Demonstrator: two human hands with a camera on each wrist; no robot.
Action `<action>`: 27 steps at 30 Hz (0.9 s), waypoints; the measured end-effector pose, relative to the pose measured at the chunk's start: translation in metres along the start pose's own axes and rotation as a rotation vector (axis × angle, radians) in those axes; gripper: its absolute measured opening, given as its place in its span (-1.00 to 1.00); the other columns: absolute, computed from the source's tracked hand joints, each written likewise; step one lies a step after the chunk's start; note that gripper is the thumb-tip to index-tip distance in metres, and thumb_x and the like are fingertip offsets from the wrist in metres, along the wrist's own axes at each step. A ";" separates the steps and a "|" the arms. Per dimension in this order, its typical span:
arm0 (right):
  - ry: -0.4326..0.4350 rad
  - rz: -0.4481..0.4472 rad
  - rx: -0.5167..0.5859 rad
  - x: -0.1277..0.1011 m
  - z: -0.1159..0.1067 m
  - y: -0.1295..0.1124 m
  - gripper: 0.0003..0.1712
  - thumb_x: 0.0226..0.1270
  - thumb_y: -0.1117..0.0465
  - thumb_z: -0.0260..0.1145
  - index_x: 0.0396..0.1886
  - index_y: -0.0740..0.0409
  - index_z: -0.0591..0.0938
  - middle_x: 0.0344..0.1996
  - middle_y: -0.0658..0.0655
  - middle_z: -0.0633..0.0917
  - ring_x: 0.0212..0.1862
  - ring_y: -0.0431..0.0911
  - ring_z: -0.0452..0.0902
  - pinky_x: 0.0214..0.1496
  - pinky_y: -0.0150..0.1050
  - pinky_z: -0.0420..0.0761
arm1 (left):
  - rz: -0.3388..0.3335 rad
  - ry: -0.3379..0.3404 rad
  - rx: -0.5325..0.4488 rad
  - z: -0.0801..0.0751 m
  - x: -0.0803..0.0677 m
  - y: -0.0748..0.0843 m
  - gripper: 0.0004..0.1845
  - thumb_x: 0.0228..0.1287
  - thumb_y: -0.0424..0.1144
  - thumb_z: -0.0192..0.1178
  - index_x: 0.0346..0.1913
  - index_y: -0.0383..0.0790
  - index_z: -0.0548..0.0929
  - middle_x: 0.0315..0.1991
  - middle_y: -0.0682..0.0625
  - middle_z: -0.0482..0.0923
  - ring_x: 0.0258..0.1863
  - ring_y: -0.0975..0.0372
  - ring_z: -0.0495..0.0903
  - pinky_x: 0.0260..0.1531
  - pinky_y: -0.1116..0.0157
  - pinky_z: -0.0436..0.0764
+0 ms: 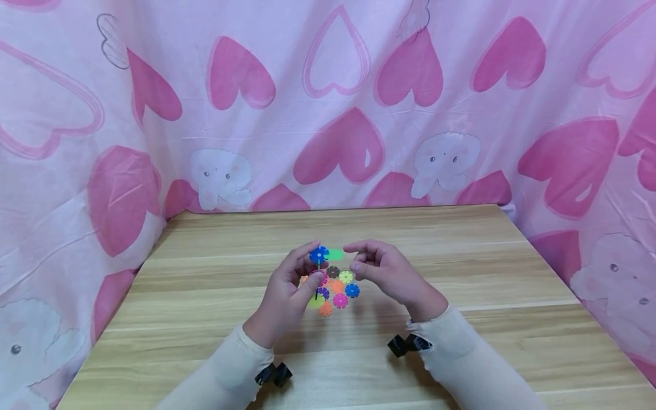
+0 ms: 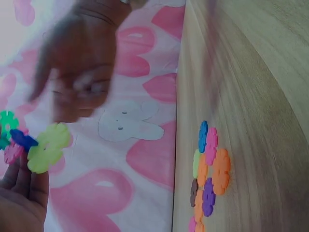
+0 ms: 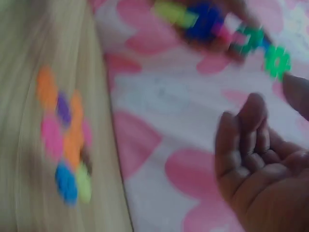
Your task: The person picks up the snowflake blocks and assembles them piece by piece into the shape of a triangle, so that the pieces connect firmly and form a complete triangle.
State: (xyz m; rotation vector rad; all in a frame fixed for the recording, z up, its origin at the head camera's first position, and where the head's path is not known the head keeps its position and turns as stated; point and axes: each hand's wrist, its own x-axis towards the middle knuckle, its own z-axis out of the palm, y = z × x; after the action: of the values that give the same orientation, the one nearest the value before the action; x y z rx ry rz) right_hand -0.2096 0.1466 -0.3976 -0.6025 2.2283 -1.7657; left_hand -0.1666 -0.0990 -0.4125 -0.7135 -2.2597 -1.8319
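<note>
My left hand (image 1: 283, 289) grips a small chain of interlocked notched plastic discs, pinched between thumb and fingers above the table. A blue disc (image 1: 319, 254) and a bright green disc (image 1: 335, 254) stick out at its upper end. In the left wrist view a yellow-green disc (image 2: 48, 148), a dark blue one (image 2: 23, 139), a pink one and green ones show joined together. Just to the right of the chain is my right hand (image 1: 393, 274), fingers loosely bent with nothing between them. The right wrist view shows its thumb tip near the end green disc (image 3: 277, 62).
Several loose discs lie in a cluster on the wooden table (image 1: 461, 353) below the hands, among them a blue disc (image 1: 352, 290), a pink disc (image 1: 340, 300) and an orange disc (image 1: 325, 308). A pink heart-patterned curtain (image 1: 287, 136) encloses the back and sides.
</note>
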 end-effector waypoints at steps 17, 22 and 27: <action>-0.090 0.411 -0.512 0.008 0.009 0.038 -0.67 0.28 0.21 0.57 0.05 -0.07 0.80 -0.25 0.07 0.64 -0.22 0.01 0.52 -0.24 -0.16 0.55 | 0.068 0.028 -0.027 0.000 0.002 -0.004 -0.34 0.52 -0.40 0.22 0.57 0.12 0.37 0.07 -0.08 0.58 0.04 0.11 0.61 -0.06 0.35 0.71; -0.098 0.402 -0.562 0.010 0.010 0.039 -0.68 0.26 0.25 0.58 0.00 -0.09 0.79 -0.28 0.05 0.64 -0.23 0.00 0.53 -0.21 -0.17 0.57 | 0.069 0.021 -0.026 0.000 0.002 -0.004 -0.34 0.51 -0.41 0.22 0.57 0.09 0.37 0.07 -0.12 0.58 0.06 -0.01 0.62 -0.04 0.34 0.71; -0.110 0.393 -0.630 0.011 0.013 0.040 -0.68 0.26 0.31 0.57 -0.05 -0.11 0.76 -0.27 0.03 0.64 -0.22 -0.01 0.54 -0.17 -0.15 0.60 | 0.060 0.018 -0.025 0.000 0.002 -0.003 -0.33 0.51 -0.41 0.23 0.57 0.10 0.37 0.07 -0.12 0.58 0.06 -0.07 0.62 -0.04 0.34 0.71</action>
State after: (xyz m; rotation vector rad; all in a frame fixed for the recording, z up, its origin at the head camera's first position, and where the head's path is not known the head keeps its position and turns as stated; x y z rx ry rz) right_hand -0.2204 0.1381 -0.4383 -0.3177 2.5883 -0.8192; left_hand -0.1694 -0.0986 -0.4150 -0.7568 -2.1832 -1.8349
